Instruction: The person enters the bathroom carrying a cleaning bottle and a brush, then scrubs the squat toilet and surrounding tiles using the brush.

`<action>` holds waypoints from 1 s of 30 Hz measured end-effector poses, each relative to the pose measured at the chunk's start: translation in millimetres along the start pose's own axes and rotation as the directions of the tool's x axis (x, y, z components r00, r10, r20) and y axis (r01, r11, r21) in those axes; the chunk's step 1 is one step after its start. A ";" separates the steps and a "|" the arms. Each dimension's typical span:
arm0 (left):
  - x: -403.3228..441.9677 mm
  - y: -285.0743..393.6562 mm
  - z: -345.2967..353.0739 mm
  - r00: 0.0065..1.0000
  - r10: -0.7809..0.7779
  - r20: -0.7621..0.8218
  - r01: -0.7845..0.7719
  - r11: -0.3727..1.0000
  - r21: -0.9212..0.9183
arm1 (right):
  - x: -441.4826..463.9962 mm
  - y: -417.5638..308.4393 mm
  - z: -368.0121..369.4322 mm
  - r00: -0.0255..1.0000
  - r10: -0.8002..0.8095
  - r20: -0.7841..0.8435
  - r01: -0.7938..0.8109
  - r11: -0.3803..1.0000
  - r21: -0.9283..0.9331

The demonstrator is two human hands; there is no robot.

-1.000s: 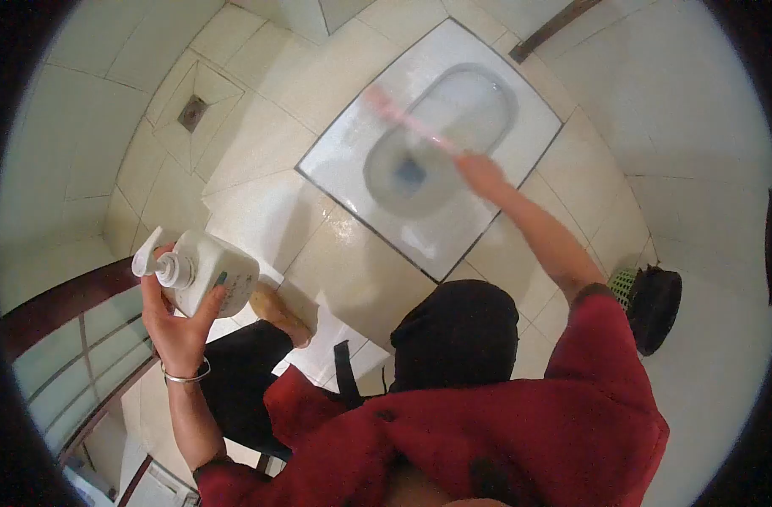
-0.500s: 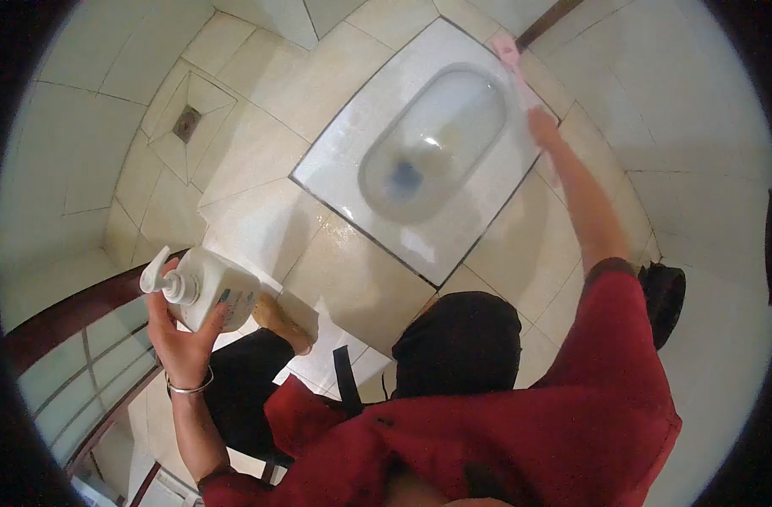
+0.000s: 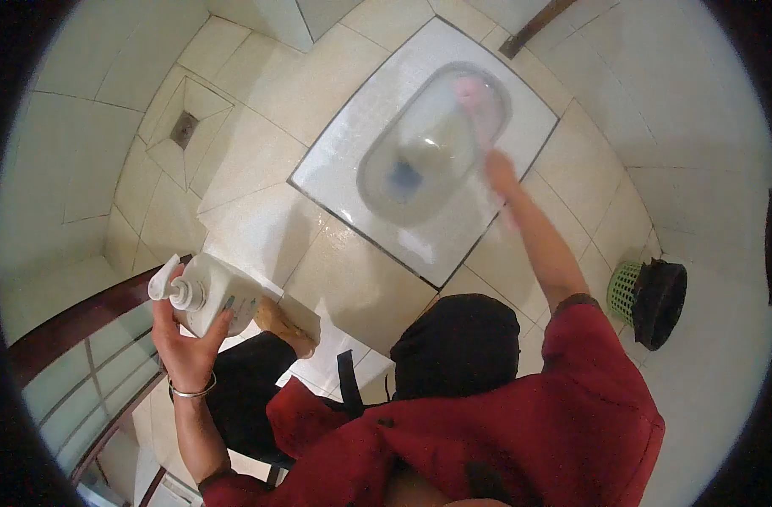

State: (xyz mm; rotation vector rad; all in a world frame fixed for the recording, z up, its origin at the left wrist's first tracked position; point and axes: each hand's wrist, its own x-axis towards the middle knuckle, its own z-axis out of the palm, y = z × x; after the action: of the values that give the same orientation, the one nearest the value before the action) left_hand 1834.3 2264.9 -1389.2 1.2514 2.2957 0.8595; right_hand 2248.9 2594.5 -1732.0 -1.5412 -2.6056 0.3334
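My left hand (image 3: 185, 342) is wrapped round a white pump bottle (image 3: 221, 291), its nozzle tilted up to the left. My right hand (image 3: 501, 175) grips a pink brush (image 3: 469, 93), blurred by motion. The brush head is over the far end of the basin of the white squat toilet (image 3: 327, 165), and the handle end sticks out below my hand. Whether the bristles touch the surface cannot be made out. A blue patch (image 3: 405, 177) shows at the near end of the basin.
A green basket (image 3: 624, 291) with a black liner stands by the right wall. A floor drain (image 3: 184, 129) lies at the left. A dark red frame (image 3: 81, 317) with glass panes runs along the left. My knee and one foot are below the toilet.
My right hand and the pink brush swept from the left side of the toilet to its right edge, then back over the basin. My left hand still holds the bottle, slightly lower.
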 end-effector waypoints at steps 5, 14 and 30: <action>-15.3 -12.0 -4.8 0.998 -0.058 -0.026 0.057 0.997 -0.048 | -90.8 -60.9 -8.0 0.790 -0.161 0.592 0.124 0.987 0.103; -22.4 -56.2 -14.8 1.000 -0.015 -0.025 0.014 1.000 -0.019 | -57.5 -105.4 34.7 0.883 0.293 0.366 -0.411 0.859 0.305; -43.9 -71.7 -62.9 0.997 0.072 0.006 -0.072 0.992 0.105 | -84.3 -177.1 -18.8 0.766 0.039 0.641 -0.004 0.998 -0.056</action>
State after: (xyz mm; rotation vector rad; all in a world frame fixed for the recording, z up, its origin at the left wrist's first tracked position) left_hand 1776.5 2177.3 -1389.2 1.3867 2.3334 0.7686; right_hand 2142.2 2441.0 -1669.7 -1.7047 -3.1036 0.9654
